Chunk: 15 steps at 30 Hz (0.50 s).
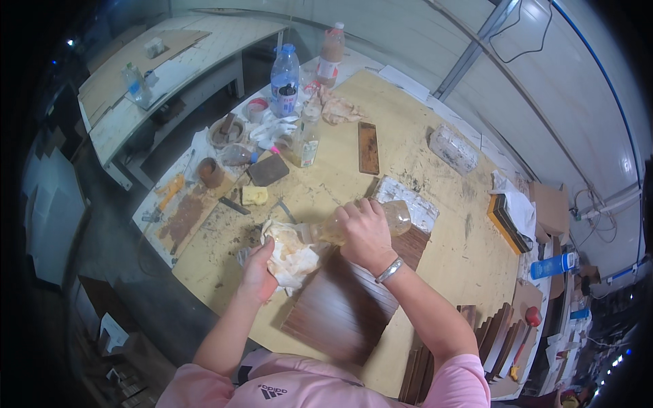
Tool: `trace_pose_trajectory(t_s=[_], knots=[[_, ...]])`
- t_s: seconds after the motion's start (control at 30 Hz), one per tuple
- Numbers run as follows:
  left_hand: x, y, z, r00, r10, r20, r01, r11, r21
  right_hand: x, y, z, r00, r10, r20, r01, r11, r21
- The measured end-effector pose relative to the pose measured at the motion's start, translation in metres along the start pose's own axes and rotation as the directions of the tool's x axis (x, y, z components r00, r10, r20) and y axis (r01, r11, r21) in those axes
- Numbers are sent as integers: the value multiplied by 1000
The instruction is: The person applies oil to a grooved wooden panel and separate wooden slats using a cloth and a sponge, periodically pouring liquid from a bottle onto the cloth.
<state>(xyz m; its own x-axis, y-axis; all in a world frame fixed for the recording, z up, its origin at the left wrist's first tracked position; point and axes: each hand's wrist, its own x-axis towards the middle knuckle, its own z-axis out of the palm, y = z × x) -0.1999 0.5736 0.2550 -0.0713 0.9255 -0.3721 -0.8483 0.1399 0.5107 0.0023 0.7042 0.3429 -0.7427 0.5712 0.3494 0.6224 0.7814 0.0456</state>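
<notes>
My left hand (258, 273) is closed on a crumpled white rag (296, 262) with yellow-brown stains. Tilted almost onto its side, a clear bottle (397, 216) of yellowish liquid is gripped in my right hand (366, 231), its neck pointing left against or just over the rag; I cannot tell if they touch. Below both hands lies a dark brown slatted wooden panel (343, 306), partly shaded by my right arm. A plastic-wrapped block (416, 198) sits at the panel's far right end.
The worktable (462, 231) holds a yellow sponge (254, 196), a dark block (269, 170), a small wooden board (368, 147) and a wrapped bundle (452, 148). Several bottles, including a large clear one (285, 75), stand at the far left. Wooden strips (500, 326) lie near right.
</notes>
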Motion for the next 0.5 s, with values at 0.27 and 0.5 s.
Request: trace_pose_trajectory(t_s=[0.27,0.5], knots=[[-11,19,-1,998,49,-46,-50,998,-25,22,10,28,947,320,5,-282,828,484],[-7,13,8,990,140,-21,-129,953,275,39,31,74,792,572,213,-353,146,924]])
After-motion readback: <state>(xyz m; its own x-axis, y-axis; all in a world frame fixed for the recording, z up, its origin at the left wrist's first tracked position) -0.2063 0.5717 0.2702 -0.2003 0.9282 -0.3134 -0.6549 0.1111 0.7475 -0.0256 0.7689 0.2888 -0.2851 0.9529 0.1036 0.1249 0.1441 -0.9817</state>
